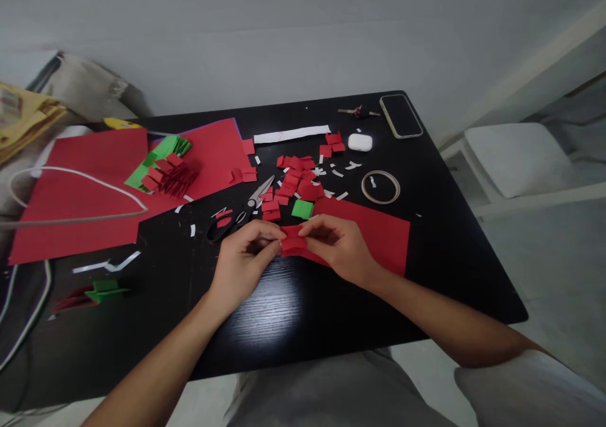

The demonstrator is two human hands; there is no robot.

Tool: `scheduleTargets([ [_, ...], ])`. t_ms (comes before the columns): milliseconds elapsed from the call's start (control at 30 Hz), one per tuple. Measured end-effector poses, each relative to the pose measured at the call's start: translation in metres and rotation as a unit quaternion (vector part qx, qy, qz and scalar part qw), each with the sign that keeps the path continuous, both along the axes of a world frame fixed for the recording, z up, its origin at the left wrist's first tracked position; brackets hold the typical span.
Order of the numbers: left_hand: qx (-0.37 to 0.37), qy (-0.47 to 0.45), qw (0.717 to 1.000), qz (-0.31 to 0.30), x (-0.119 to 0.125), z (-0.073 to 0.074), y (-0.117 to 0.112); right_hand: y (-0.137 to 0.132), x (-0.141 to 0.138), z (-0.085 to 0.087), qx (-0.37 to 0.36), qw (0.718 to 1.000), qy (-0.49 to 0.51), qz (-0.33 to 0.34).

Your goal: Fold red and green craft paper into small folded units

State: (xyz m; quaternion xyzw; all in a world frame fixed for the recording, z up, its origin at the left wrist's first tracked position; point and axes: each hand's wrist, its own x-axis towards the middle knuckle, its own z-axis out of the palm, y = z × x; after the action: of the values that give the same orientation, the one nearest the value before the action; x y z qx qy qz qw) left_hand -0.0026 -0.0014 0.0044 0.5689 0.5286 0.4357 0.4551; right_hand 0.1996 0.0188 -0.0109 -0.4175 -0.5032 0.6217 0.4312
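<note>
A small folded piece of red paper (292,240) is held between both hands over the black table. My left hand (247,250) pinches its left end between thumb and fingers. The right end is pinched by my right hand (337,245), which hovers over a large red paper sheet (383,231). Just beyond the fingers lie a folded green paper piece (303,210) and a heap of folded red paper pieces (294,175). Partly open scissors (250,204) with black handles rest beyond my left hand.
White paper scraps are scattered around the heap. To the right are a tape roll (363,187), white earbuds case (360,143), keys (357,112) and phone (400,116). On the left, a red and green folded-paper stack (171,171) lies on red sheets (89,193), crossed by a white cable (101,179).
</note>
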Motion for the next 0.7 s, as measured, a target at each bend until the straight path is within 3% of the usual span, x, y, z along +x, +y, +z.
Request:
scheduleTargets([
  [700,0.029,-0.020,0.999,0.026,0.0034,0.0010,-0.0032,0.0015,0.0021,-0.0006,0.026,0.999,-0.015,-0.024],
])
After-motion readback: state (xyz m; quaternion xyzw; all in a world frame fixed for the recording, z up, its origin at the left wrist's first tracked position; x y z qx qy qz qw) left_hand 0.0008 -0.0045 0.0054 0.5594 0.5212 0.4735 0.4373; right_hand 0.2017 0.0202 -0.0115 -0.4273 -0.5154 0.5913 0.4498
